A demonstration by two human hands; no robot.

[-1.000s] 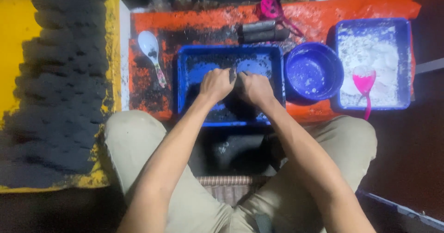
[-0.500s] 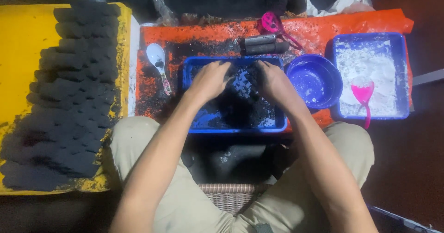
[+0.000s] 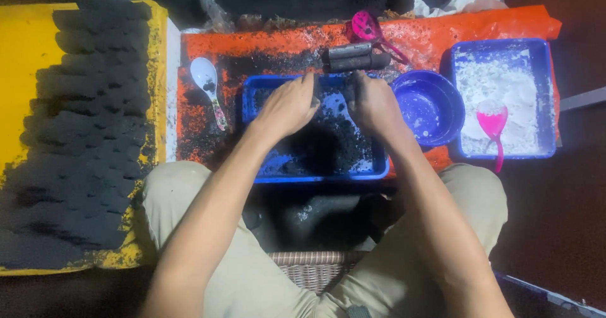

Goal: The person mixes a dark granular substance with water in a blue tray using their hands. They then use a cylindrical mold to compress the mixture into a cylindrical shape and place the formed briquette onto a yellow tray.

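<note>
Both hands work inside the blue tray (image 3: 252, 97), which sits at the middle of the orange sheet (image 3: 442, 30), just in front of the person's knees. The left hand (image 3: 287, 106) and right hand (image 3: 372, 103) lie close together over the tray's far half, backs up, fingers curled down into the black mix (image 3: 328, 147) that fills the tray. Whether the fingers grip a lump of it cannot be told; the fingertips are hidden.

Just beyond the tray lie two black cylinders (image 3: 355, 58), with a pink scoop (image 3: 365, 25) behind them. A white spoon (image 3: 207, 78) lies left of the tray. A round blue bowl (image 3: 428, 106) touches the tray's right side; further right stands a second blue tray of white powder (image 3: 502, 90) with a pink spoon (image 3: 492, 125) in it. On the left, a yellow board (image 3: 25, 72) carries rows of black briquettes (image 3: 88, 141).
</note>
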